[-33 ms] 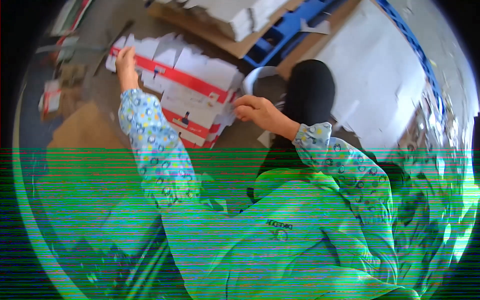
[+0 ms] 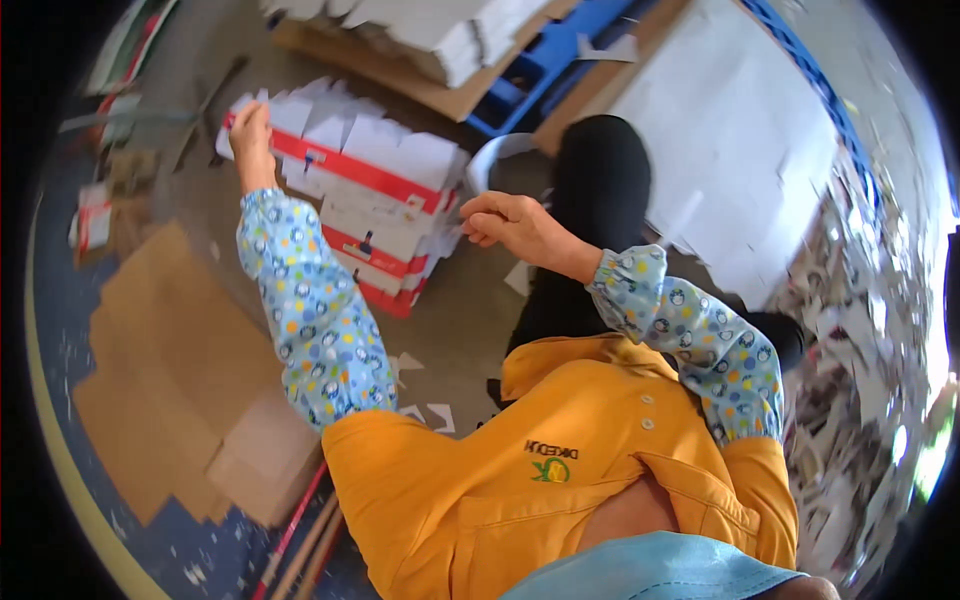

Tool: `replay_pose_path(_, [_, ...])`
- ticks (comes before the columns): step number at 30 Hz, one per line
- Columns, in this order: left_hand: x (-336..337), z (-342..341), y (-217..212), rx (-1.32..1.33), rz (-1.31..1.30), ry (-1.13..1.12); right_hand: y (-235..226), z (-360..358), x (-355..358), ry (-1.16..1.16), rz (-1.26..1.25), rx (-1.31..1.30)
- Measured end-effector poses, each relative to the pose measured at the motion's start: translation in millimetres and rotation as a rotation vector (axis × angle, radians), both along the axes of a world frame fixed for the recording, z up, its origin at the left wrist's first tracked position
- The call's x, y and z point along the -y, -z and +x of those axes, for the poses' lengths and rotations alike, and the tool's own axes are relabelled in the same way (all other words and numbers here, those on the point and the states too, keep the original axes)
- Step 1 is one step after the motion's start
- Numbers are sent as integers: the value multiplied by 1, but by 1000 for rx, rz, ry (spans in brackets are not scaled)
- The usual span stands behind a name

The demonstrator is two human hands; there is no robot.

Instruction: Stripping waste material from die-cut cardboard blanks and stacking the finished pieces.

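Note:
A stack of flat white card sheets with red bands (image 2: 370,190) lies on the grey floor in front of me. My left hand (image 2: 250,130) reaches out to its far left corner and grips the edge of the top sheets. At the stack's right end, my right hand (image 2: 505,225) has its fingers curled against the edge. Both forearms wear blue patterned sleeve covers. My black trouser leg (image 2: 600,200) is just right of the stack.
Brown cardboard sheets (image 2: 180,370) lie on the floor at left. A blue pallet (image 2: 540,70) with more white card stacks (image 2: 450,30) stands behind. A large white sheet (image 2: 720,130) and a heap of paper scraps (image 2: 850,350) are at right. Thin red sticks (image 2: 290,540) lie at lower left.

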State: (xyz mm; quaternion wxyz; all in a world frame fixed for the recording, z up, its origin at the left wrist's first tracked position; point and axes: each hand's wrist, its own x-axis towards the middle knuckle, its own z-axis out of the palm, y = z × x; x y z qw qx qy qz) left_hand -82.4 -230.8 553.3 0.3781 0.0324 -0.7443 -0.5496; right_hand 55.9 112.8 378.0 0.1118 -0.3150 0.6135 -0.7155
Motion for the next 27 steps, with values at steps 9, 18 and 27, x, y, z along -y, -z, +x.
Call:
replay_pose_path(9, [-135,30,3,-52,-105,312,31,-99,-170,747,-267,96])
replay_pose_path(18, [-275,6,154,192,-943,513,136,-174,-214,928,-35,527])
replay_pose_path(27, [-222,41,282,924,-1390,838,173,-207,-220,916,321,616])
